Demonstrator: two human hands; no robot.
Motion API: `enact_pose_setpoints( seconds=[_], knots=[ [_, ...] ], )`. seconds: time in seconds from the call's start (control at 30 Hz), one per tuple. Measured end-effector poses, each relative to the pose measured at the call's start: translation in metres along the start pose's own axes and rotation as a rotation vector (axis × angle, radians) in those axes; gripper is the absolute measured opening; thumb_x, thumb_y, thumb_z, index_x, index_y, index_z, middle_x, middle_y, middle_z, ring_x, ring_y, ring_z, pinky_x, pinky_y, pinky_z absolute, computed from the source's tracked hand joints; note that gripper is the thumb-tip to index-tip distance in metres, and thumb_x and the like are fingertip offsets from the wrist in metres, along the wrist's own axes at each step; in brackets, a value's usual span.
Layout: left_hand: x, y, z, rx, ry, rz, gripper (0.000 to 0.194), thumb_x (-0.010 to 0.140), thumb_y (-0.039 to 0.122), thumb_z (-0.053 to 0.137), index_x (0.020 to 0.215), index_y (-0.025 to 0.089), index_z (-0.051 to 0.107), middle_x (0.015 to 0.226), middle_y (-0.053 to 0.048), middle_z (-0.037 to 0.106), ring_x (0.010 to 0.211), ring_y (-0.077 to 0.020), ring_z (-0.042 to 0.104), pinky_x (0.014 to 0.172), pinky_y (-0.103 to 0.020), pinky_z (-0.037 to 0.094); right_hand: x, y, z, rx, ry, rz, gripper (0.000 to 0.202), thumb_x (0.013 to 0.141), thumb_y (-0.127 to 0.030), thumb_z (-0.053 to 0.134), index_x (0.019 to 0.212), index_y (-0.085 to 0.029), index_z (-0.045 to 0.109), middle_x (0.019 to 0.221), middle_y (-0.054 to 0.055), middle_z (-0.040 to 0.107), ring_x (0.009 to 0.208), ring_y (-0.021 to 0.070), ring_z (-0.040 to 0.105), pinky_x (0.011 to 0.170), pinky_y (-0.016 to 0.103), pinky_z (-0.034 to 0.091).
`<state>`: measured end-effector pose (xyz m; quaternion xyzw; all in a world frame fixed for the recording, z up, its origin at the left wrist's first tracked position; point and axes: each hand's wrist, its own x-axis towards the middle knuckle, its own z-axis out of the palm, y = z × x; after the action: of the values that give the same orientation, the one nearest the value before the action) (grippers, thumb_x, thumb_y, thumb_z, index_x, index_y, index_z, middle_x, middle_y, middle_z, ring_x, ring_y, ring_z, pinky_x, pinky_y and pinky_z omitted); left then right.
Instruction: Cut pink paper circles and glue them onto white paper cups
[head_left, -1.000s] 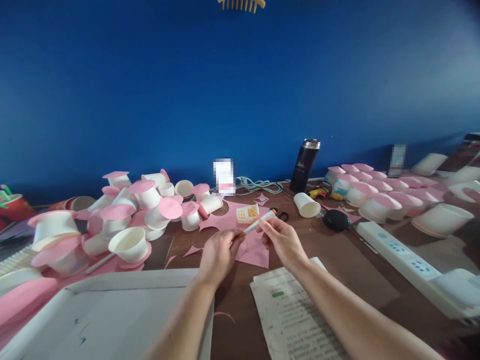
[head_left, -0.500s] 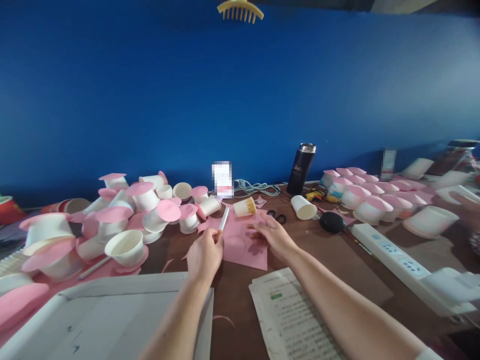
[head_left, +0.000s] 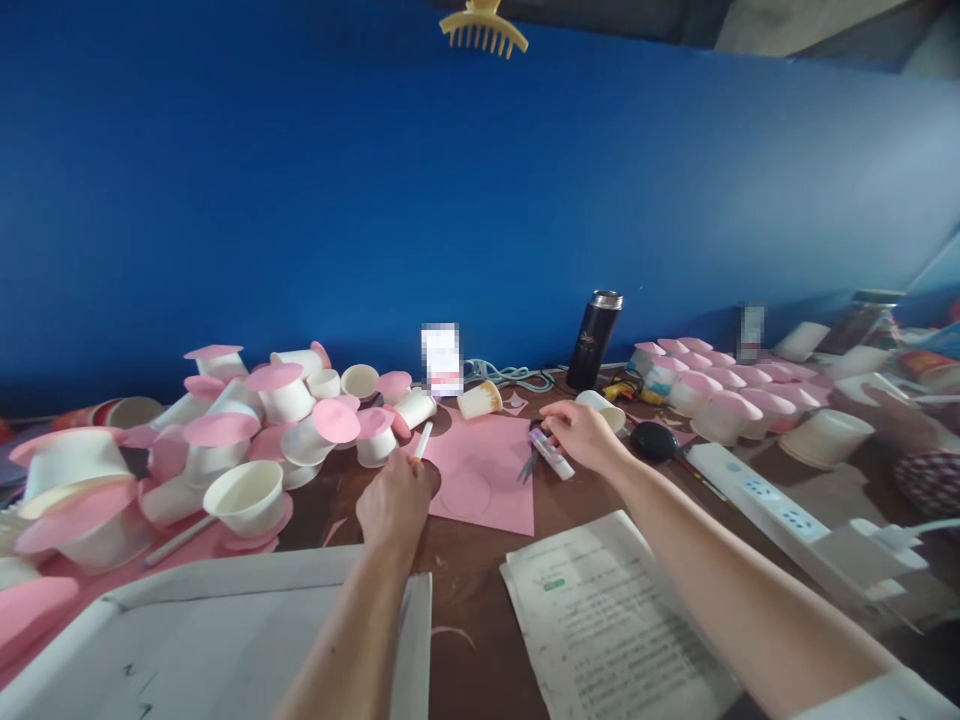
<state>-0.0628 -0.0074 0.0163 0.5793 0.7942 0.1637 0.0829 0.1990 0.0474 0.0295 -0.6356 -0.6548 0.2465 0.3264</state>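
My left hand [head_left: 395,500] is closed around the lower end of a slim white stick [head_left: 424,440], which looks like a pen. Just right of it lies a pink paper sheet [head_left: 487,450] with a circle outlined on it. My right hand [head_left: 585,435] is closed at the sheet's right edge, gripping scissors [head_left: 528,464]. Their handles are hidden by the fingers, and the blades point down over the paper. A glue stick [head_left: 553,456] with a purple end is right beside the blades, under the fingers. A paper cup with a yellow pattern [head_left: 480,400] lies at the sheet's far edge.
Paper cups with pink discs [head_left: 277,390] crowd the left, and more [head_left: 720,415] stand at right. A black bottle [head_left: 594,340], a power strip [head_left: 765,500], printed papers [head_left: 592,620] and a white board [head_left: 225,640] surround the work spot. Another person's hand [head_left: 896,415] is far right.
My right hand has moved right from over the pink sheet and closed on the scissors; the blades and glue stick now show. My left hand has drawn slightly left with the white stick.
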Motion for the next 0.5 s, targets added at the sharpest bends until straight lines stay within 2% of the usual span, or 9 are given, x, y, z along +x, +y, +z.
enact_pose_setpoints(
  seconds=[0.07,0.17,0.27,0.37,0.5],
  knots=[
    [0.002,-0.003,0.000,0.013,-0.001,-0.003,0.031,0.089,0.034,0.034,0.099,0.018,0.058,0.089,-0.016,0.069,0.083,-0.0336,0.066,0.064,-0.039,0.044,0.004,0.001,-0.009,-0.206,-0.012,-0.056,0.029,0.086,-0.019,0.046,0.107,-0.019,0.065,0.103,0.009,0.070,0.086,0.0211,0.066,0.071,0.030,0.050],
    [0.003,-0.010,0.000,0.036,0.040,0.034,0.031,0.089,0.030,0.034,0.097,0.016,0.060,0.091,-0.018,0.067,0.088,-0.0332,0.064,0.066,-0.039,0.045,0.008,0.001,-0.013,-0.485,-0.104,-0.143,0.029,0.083,-0.016,0.049,0.103,-0.022,0.069,0.112,0.008,0.067,0.102,0.0259,0.060,0.080,0.032,0.044],
    [0.003,-0.014,0.004,0.095,0.164,0.119,0.029,0.087,0.027,0.039,0.095,0.014,0.063,0.097,-0.018,0.064,0.093,-0.0332,0.060,0.070,-0.039,0.045,0.013,0.002,-0.008,-0.690,-0.213,-0.207,0.032,0.078,-0.011,0.053,0.103,-0.021,0.070,0.110,0.010,0.067,0.103,0.0260,0.059,0.082,0.031,0.041],
    [0.002,-0.014,0.006,0.138,0.275,0.191,0.028,0.085,0.025,0.043,0.097,0.013,0.065,0.098,-0.018,0.062,0.094,-0.0328,0.057,0.073,-0.039,0.045,0.018,0.002,-0.005,-0.816,-0.262,-0.238,0.032,0.079,-0.011,0.051,0.105,-0.018,0.069,0.107,0.012,0.066,0.099,0.0248,0.061,0.078,0.029,0.042],
    [0.000,-0.009,0.005,0.118,0.304,0.267,0.031,0.084,0.022,0.042,0.101,0.015,0.067,0.095,-0.015,0.062,0.091,-0.0303,0.057,0.074,-0.038,0.044,0.023,-0.001,-0.006,-0.896,-0.274,-0.276,0.032,0.084,-0.015,0.047,0.107,-0.021,0.067,0.109,0.011,0.064,0.096,0.0232,0.061,0.071,0.028,0.041]
  ],
)
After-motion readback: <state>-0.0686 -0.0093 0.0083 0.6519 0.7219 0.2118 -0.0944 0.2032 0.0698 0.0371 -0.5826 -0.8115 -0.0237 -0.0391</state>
